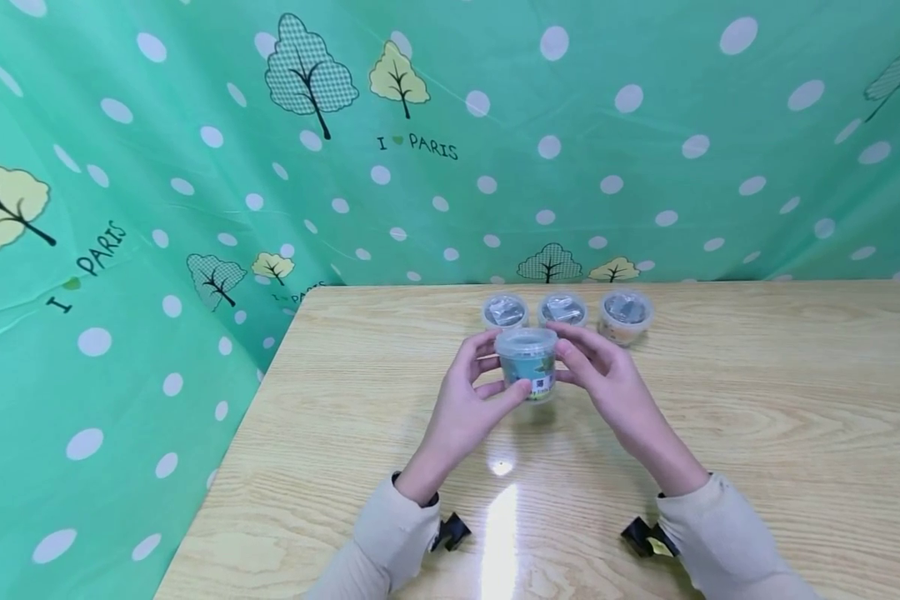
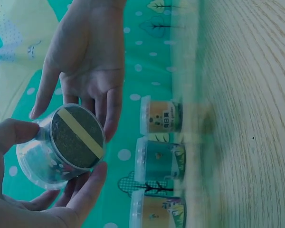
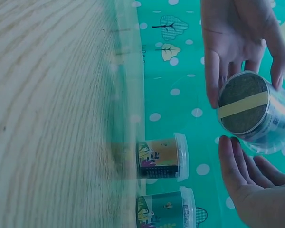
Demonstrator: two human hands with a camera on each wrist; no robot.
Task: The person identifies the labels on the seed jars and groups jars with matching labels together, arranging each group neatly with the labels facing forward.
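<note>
My left hand [image 1: 474, 396] is gripping a lidded tub [image 1: 521, 368] above the worktop [image 1: 795, 400]; my right hand [image 1: 606, 377], fingers loosely extended, is touching its side.

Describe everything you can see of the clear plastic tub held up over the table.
The short, round clear plastic tub with a teal printed side has what looks like a clear lid. A pale yellow strip crosses its dark round base. It is roughly upright, lifted clear of the pale wooden table. The left grip holds it; the right grip is beside it, contact unclear.
</note>
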